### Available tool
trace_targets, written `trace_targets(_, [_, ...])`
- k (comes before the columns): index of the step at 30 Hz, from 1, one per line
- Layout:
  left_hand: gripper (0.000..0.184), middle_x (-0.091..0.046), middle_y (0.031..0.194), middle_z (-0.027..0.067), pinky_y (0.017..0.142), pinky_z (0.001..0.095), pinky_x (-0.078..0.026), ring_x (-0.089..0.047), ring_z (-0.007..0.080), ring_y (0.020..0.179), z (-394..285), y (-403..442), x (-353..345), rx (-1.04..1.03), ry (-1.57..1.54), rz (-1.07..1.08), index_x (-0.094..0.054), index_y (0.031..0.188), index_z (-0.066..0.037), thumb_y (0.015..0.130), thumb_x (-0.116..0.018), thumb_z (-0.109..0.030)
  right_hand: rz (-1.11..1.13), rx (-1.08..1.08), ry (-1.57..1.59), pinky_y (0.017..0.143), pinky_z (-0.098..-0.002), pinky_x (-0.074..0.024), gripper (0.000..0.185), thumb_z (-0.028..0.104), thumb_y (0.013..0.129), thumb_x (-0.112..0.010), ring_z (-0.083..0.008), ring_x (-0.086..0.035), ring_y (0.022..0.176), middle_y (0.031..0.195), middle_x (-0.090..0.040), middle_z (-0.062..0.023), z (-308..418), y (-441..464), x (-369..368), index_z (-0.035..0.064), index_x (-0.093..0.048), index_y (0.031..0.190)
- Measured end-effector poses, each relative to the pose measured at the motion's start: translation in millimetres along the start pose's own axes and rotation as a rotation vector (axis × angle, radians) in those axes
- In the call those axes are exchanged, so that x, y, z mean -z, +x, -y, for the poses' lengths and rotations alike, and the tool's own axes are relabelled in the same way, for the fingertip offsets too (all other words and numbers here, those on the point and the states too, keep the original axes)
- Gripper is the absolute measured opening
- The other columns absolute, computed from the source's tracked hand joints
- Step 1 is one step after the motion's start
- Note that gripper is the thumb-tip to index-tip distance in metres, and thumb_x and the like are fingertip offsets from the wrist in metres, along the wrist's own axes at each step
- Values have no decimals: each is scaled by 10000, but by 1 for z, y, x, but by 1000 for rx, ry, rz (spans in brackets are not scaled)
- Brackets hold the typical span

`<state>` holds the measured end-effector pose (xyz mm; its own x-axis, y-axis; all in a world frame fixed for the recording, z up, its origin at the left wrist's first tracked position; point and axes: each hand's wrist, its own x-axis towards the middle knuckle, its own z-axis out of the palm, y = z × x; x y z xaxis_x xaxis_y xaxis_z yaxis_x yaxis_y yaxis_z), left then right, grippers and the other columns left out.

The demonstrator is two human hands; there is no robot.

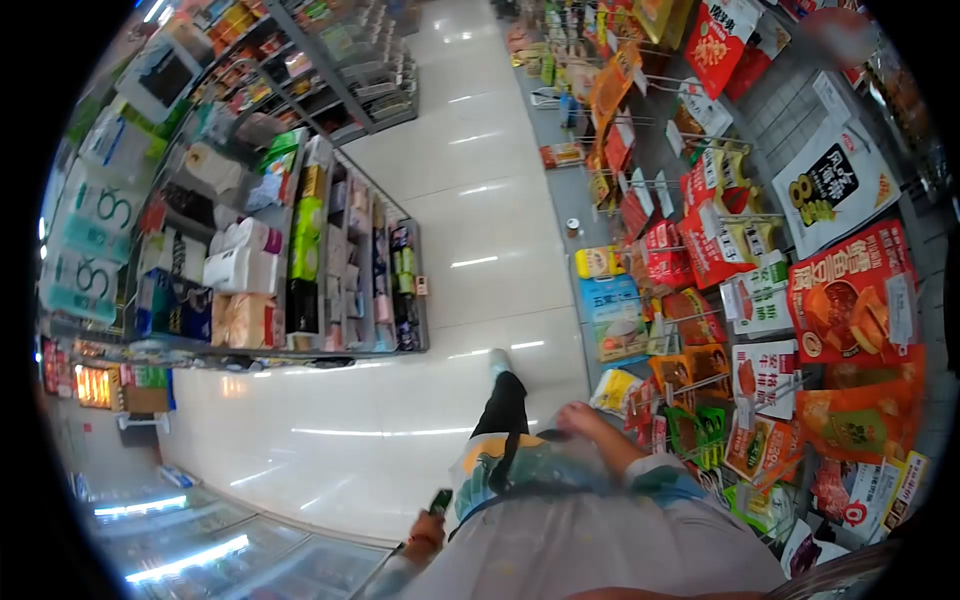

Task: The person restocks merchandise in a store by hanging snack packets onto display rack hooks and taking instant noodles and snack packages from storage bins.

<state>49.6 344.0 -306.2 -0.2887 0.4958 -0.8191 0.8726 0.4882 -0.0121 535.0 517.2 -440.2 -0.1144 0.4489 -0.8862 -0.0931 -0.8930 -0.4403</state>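
Observation:
My left hand (428, 530) is low at the left of my body, closed around a small dark phone (440, 501) with a greenish sheen. A red band shows at that wrist. In front of my body my right hand (577, 418) has its fingers curled in, and I see nothing in them. It is nearest to the lower packets of the right-hand rack, among them a yellow-and-white packet (616, 390), but it touches none of them. One shoe (499, 361) is stretched forward on the floor.
A glossy tiled aisle (470, 220) runs ahead. On the right, hanging snack packets (850, 290) fill a rack. To the left stands a low shelf unit (340, 350) with tissue packs (243, 255) and boxes. Lit glass-topped cabinets (220, 550) line the lower left.

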Motion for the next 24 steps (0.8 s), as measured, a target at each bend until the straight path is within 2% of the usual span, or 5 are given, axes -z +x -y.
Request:
trace_targets(7, [232, -620, 840, 222, 708, 495, -524, -601, 420, 796, -216, 164, 219, -865, -158, -607, -712, 882, -96, 918, -567, -274, 69, 20, 126, 747, -331, -588, 387, 368, 988, -556, -232, -702, 894, 1133, -693, -113, 142, -26, 2, 57, -561, 1219])
trace_targets(14, [140, -700, 922, 35, 681, 260, -509, -622, 114, 792, -419, 148, 418, -1032, -842, 0, -747, 938, -59, 898, -616, -86, 77, 375, 65, 950, -359, -509, 502, 399, 1026, -524, -200, -625, 1116, 1272, -619, -103, 368, -83, -62, 43, -480, 1378])
trace_targets(19, [144, -689, 1009, 0, 654, 222, -481, -607, 73, 833, -486, 119, 504, -1125, -957, 591, -727, 1008, -58, 927, -609, -74, 209, 430, 243, 1000, -355, -472, 478, 321, 1028, -537, -178, -584, 1176, 1305, -599, -94, 459, -85, -88, 46, -457, 1410])
trace_targets(23, [239, -669, 1102, 1, 649, 212, -473, -593, 63, 847, -533, 129, 541, -1132, -904, 641, -656, 1188, -77, 954, -614, -101, 152, 533, 148, 1007, -326, -460, 472, 200, 956, -664, -161, -585, 1168, 1284, -615, -68, 530, -96, -110, 29, -514, 1369])
trace_targets(24, [491, -597, 1229, 41, 645, 223, -482, -596, 86, 890, -544, 126, 554, -1226, -918, 516, -466, 1410, -117, 945, -623, -95, 144, 487, 244, 1003, -327, -464, 462, 198, 954, -667, -161, -590, 1164, 1283, -617, -65, 540, -86, -107, 32, -524, 1360])
